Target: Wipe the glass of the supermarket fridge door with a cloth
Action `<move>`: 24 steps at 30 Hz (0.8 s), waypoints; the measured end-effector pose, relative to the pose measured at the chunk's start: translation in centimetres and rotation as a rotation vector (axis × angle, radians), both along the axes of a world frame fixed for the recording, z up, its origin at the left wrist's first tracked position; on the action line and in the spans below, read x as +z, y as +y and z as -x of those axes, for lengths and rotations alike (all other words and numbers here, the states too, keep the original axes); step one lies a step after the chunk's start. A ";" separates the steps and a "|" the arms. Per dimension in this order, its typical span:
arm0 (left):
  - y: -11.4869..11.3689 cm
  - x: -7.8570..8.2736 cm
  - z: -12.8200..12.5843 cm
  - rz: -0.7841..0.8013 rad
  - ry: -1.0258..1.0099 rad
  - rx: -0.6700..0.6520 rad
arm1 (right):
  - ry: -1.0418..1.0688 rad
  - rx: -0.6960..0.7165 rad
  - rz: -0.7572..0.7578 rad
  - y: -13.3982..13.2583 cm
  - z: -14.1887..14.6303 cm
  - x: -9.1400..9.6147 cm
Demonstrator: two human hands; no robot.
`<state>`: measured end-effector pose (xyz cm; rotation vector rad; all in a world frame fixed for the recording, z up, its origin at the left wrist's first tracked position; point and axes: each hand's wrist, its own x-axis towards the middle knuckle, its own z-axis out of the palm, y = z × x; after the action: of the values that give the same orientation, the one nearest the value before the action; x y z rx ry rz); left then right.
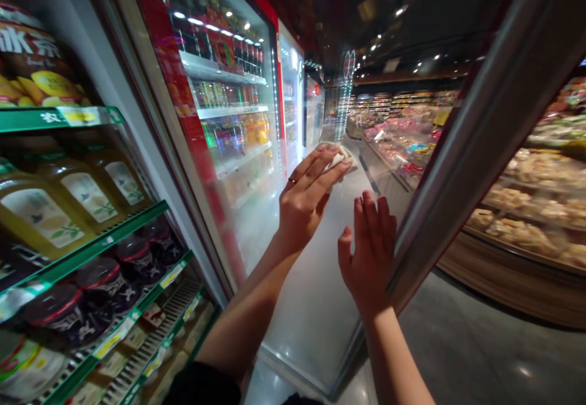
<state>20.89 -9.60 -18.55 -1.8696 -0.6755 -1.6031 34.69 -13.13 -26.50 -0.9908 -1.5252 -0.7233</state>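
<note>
My left hand [304,194], with a ring on one finger, presses a folded whitish cloth [343,159] against the glass door [315,307] of a drinks cooler. Its fingers lie over the cloth, which peeks out past the fingertips. Lower and to the right, my right hand [370,252] rests flat on or just before the same glass, fingers stretched and thumb apart, nothing in it. That hand is close beside the metal door frame [439,167]. The lower part of the pane looks hazy; whether this is fog or smearing I cannot tell.
On the left, the cooler's shelves [137,222] with green edge strips hold yellow-green bottles [68,200] and dark bottles [103,283]. Red-framed drinks fridges [233,87] show ahead through the glass. A wood-sided produce stand [517,277] curves along the right, above a grey floor [485,350].
</note>
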 end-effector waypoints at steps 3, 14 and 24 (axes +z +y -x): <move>0.3 0.6 0.0 -0.003 -0.012 0.048 | 0.007 -0.059 0.004 -0.1 0.6 0.0; 1.6 0.5 4.1 -0.061 -0.047 0.003 | -0.013 -0.214 -0.075 1.5 0.9 -0.8; 2.5 -0.3 5.2 -0.050 -0.012 -0.099 | -0.020 -0.147 -0.089 1.9 5.0 -0.5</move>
<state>15.71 -7.07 -18.89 -1.8848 -0.5508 -1.6795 29.65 -11.26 -27.02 -1.0382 -1.4355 -0.9000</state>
